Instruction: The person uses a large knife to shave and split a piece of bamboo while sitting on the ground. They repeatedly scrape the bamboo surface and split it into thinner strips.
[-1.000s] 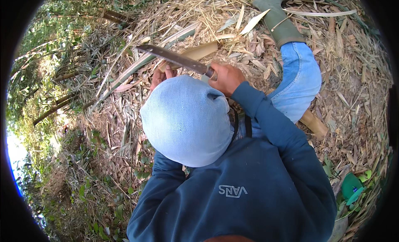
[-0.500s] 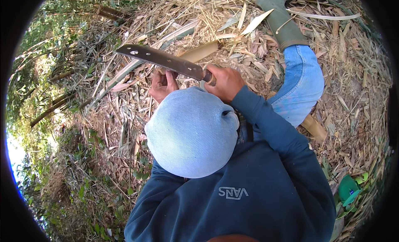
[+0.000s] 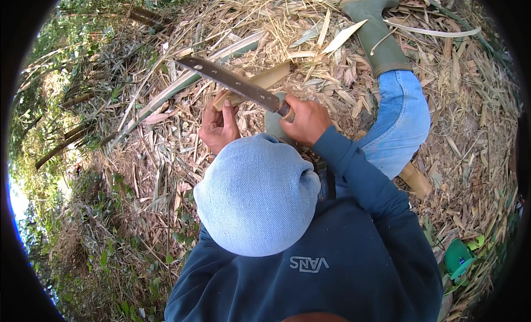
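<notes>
Above the straw-strewn ground, your right hand (image 3: 307,120) is clenched on the handle of a long dark steel machete (image 3: 229,83). Your left hand (image 3: 218,125) grips a pale split bamboo piece (image 3: 260,81) directly beneath the blade. A glancing stroke could strike those fingers.

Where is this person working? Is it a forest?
Probably an outdoor bamboo grove or thicket. Dry husks and leaves cover the ground, cut bamboo stalks lie about, green plants grow nearby, and the right hand holds a machete.
</notes>
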A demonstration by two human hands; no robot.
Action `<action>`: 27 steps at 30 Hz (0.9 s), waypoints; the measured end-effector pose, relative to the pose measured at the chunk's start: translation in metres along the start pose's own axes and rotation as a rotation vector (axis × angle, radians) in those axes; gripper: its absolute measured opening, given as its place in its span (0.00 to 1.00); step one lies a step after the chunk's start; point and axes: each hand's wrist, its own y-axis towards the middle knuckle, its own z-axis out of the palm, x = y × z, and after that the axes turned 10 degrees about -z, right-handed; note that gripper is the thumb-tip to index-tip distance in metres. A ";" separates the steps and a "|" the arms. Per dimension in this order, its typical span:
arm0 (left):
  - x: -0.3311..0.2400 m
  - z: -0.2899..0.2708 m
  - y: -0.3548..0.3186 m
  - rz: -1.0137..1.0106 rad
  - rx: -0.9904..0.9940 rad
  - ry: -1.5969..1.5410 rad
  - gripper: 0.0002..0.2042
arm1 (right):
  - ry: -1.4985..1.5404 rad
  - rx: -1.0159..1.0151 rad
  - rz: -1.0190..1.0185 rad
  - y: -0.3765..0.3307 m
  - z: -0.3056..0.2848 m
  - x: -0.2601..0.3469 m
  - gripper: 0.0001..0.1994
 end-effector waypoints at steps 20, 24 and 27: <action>-0.004 0.003 0.002 0.047 -0.046 0.089 0.13 | -0.134 0.216 0.397 0.018 -0.002 -0.081 0.17; -0.004 0.004 0.003 0.048 -0.081 0.040 0.13 | -0.214 0.185 0.476 0.022 0.007 -0.148 0.18; -0.005 -0.007 0.003 0.024 -0.106 0.012 0.13 | -0.057 0.225 0.476 0.032 0.004 -0.171 0.21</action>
